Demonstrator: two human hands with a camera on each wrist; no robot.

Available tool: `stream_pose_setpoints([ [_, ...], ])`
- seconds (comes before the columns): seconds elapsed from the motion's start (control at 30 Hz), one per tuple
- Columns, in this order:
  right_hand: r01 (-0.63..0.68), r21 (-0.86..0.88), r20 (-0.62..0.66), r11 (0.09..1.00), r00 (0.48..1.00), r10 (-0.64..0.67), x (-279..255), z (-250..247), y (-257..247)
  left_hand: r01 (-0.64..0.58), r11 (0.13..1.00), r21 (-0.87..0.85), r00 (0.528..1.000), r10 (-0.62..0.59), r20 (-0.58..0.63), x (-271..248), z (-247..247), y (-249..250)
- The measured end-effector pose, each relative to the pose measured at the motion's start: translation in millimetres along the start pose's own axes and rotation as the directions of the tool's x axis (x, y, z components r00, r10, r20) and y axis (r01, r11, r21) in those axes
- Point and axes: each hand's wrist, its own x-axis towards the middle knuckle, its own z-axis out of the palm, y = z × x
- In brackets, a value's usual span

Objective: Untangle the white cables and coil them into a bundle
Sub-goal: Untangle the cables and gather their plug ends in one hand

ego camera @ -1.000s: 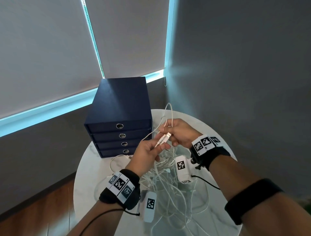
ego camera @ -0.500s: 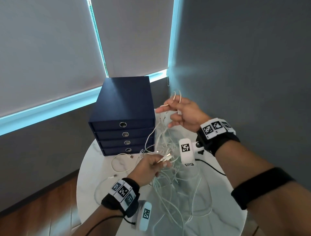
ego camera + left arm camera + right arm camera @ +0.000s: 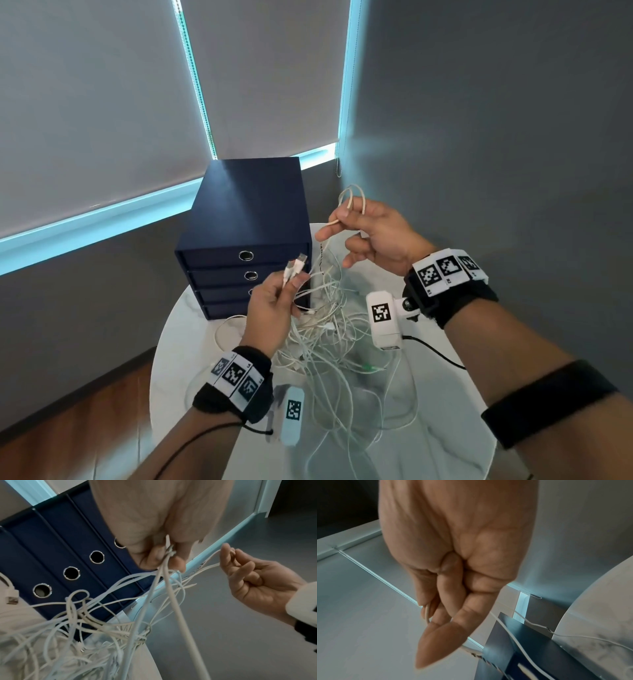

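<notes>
A tangle of white cables [image 3: 329, 329] lies heaped on the round white table [image 3: 445, 428]. My left hand [image 3: 274, 308] pinches two cable ends, their USB plugs [image 3: 296, 266] sticking up above the fingers, and strands [image 3: 164, 577] hang from the pinch into the heap. My right hand [image 3: 370, 233] is raised above the table's far side and holds a loop of white cable [image 3: 351, 198] that arches over its fingers. In the left wrist view the right hand [image 3: 254, 582] curls around that thin cable. The right wrist view shows fingers [image 3: 440, 601] closed on the cable.
A dark blue drawer box [image 3: 246, 240] with several ring-pull drawers stands at the table's far left, just behind the left hand. Grey walls and window blinds [image 3: 102, 102] close in beyond. Wooden floor [image 3: 85, 428] shows at the left. A loose USB plug [image 3: 12, 599] lies by the box.
The hands parted: the right hand rose and drew a cable loop up and back, while the left hand dropped with the plug ends, then lifted them again in front of the drawers.
</notes>
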Motion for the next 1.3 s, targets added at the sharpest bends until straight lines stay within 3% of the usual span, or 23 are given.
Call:
stream_pose_setpoints([
  [0.07, 0.003, -0.007, 0.006, 1.000, 1.000, -0.003, 0.5, 1.5, 0.1, 0.085, 0.996, 0.015, 0.990, -0.086, 0.115, 4.1, 3.6, 0.9],
  [0.17, -0.004, -0.020, -0.005, 1.000, 1.000, 0.004, 1.5, 1.7, 4.2, 0.072, 0.996, 0.045, 0.968, -0.081, 0.239, 5.4, 8.4, 5.5],
  [0.33, -0.093, -0.108, -0.111, 0.990, 0.991, 0.081, 3.4, -4.8, 26.7, -0.019, 1.000, 0.011, 0.973, 0.015, 0.229, 3.7, 8.4, 19.9],
  [0.5, -0.242, -0.284, -0.076, 0.928, 0.970, 0.230, 2.4, -2.8, 48.3, -0.041, 0.999, 0.018, 0.963, 0.034, 0.266, 5.4, 12.9, 21.2],
  [0.67, -0.194, -0.293, -0.112, 0.936, 0.979, 0.168, 5.2, 7.1, 43.1, -0.013, 0.998, 0.061, 0.929, -0.011, 0.370, 0.6, 16.2, 7.3],
  [0.8, -0.085, -0.102, -0.215, 0.991, 0.975, 0.062, 12.9, 1.6, 15.6, 0.115, 0.985, 0.125, 0.871, -0.161, 0.464, -9.9, 16.4, -12.8],
  [0.87, -0.005, -0.032, -0.233, 0.999, 0.972, -0.003, 14.8, -1.4, -3.9, 0.142, 0.981, 0.131, 0.875, -0.186, 0.446, -12.0, 13.5, -20.7],
  [0.97, 0.059, 0.006, -0.217, 0.998, 0.975, -0.056, 13.3, -2.6, -20.4, 0.169, 0.985, 0.024, 0.941, -0.168, 0.295, -8.9, 8.3, -16.3],
  [1.07, 0.055, 0.028, -0.175, 0.998, 0.983, -0.049, 9.4, -0.4, -21.7, 0.072, 0.997, -0.026, 0.984, -0.066, 0.167, 1.0, 6.4, -2.5],
  [1.17, 0.042, 0.046, -0.141, 0.998, 0.989, -0.035, 8.1, 4.4, -21.8, -0.016, 1.000, 0.025, 0.993, 0.013, 0.115, 9.9, 6.3, 8.3],
  [1.3, 0.075, 0.039, -0.145, 0.996, 0.987, -0.069, 5.6, 7.4, -29.6, -0.018, 0.990, 0.140, 0.996, 0.005, 0.090, 12.8, 2.4, 20.0],
])
